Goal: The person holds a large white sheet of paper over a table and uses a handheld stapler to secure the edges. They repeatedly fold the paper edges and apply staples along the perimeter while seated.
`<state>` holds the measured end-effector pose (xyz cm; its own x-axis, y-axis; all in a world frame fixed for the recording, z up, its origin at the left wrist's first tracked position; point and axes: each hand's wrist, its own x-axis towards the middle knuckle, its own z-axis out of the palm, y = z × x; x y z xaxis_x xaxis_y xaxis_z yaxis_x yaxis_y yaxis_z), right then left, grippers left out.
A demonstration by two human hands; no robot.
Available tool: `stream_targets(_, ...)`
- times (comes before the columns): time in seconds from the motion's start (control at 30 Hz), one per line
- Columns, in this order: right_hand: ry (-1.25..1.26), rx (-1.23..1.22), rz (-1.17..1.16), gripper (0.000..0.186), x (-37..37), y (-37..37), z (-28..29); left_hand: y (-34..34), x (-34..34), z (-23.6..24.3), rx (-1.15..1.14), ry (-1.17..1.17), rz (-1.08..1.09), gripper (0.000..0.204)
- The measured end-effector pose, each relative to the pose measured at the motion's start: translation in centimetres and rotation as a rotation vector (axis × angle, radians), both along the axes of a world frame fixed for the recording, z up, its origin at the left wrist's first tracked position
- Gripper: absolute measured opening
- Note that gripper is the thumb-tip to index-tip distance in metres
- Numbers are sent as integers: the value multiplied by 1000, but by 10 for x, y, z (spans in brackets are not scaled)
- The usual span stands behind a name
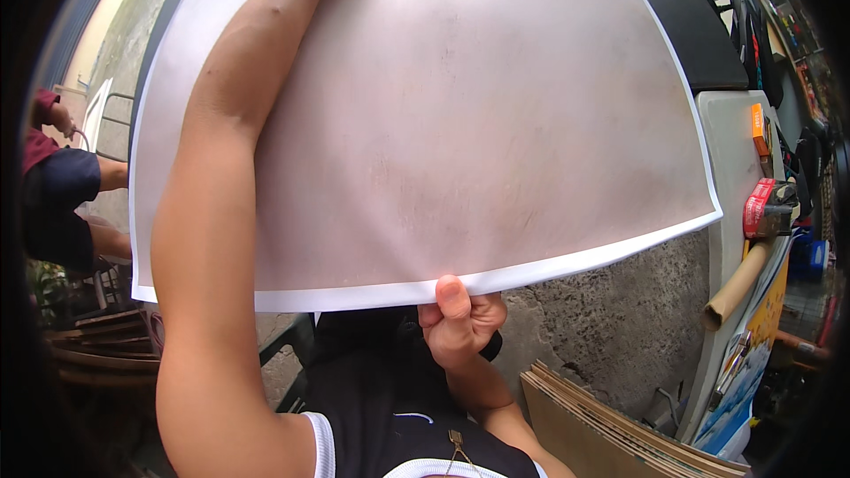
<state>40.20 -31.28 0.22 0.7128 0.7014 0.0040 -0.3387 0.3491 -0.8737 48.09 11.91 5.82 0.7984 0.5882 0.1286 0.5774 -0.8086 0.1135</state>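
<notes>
A large sheet [496, 124] with a pale pinkish-grey printed face and a white border spreads out in front of me. My right hand [461, 319] pinches its near edge, thumb on top and the other fingers curled beneath. Across the left part of the sheet stretches my left arm [235, 124]. Its hand reaches the far side, where the picture's top rim cuts it off, so its fingers do not show. Bright glare washes out the far middle of the sheet. The near border hangs over my lap, apart from the dark surface [682, 31] under the far part.
To the right, a pale table [717, 111] carries an orange box [760, 130], a red-labelled roll [758, 207] and a cardboard tube [737, 286]. Flat brown boards [611, 429] lean at the lower right. Another person [66, 181] is at the far left.
</notes>
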Motion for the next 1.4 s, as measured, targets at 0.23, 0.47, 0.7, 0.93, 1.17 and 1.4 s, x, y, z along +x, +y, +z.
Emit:
stream_targets(0.23,-24,-20,-8,24,0,-4,-2,-13,3,-2,3,-87,60,43)
stream_targets(0.47,-77,68,-5,23,2,0,-10,-16,0,6,65,-175,114,44)
stream_targets(0.7,-153,167,113,25,15,6,-16,-124,-90,44,131,-308,-189,26)
stream_targets(0.93,-86,90,60,32,10,4,-9,-356,-204,79,-1010,182,-620,25)
stream_targets(1.17,-100,16,81,32,11,1,3,-365,-183,-76,-767,-760,63,11)
stream_targets(1.4,-68,-4,35,34,7,2,3,-367,-166,-77,-669,-1152,-9,15)
